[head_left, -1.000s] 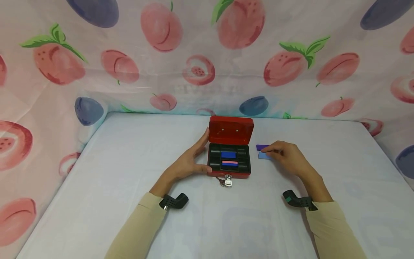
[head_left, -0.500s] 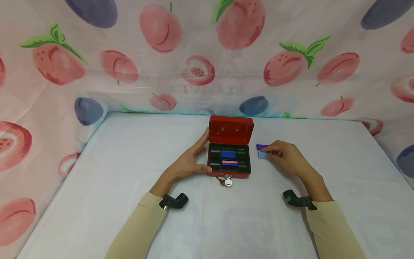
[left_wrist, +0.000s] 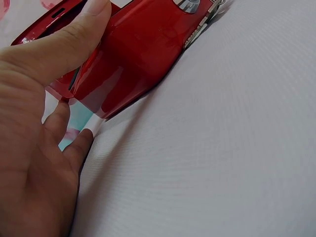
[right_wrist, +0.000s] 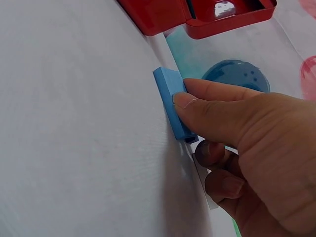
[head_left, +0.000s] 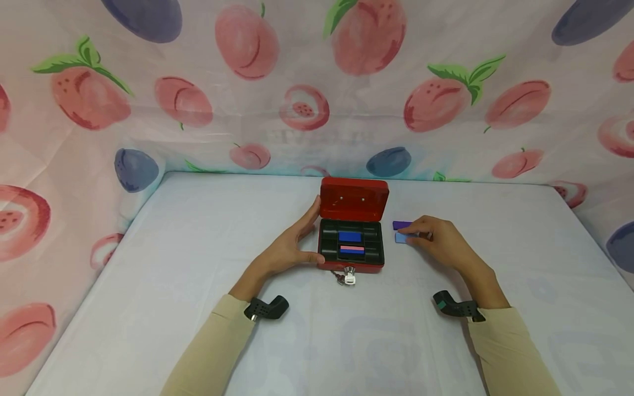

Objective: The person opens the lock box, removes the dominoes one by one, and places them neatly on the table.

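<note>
In the head view, the light blue block [head_left: 400,237] is lying right of the frame's centre, just below the purple block [head_left: 401,225], and its right part is hiding behind the fingers. The right hand [head_left: 438,239] is pinching it between thumb and forefinger. The left hand [head_left: 284,250] is spreading beside the red box [head_left: 366,269], which is standing open near the middle.

In the left wrist view, the thumb is resting on the box at upper left, while the other fingers are reaching behind it, apart from one another. The red walls are shining like painted metal, so I judge them stiff and rather slippery.

In the right wrist view, the block is tilting near the centre of the frame. The thumb is pressing its broad face, towards the lower end; the forefinger is passing behind. It is looking light, rigid and smooth, probably not fragile, so a gentle pinch at the middle of its broad faces should be enough. Whether it is touching the white cloth [right_wrist: 89,128], I cannot tell.
</note>
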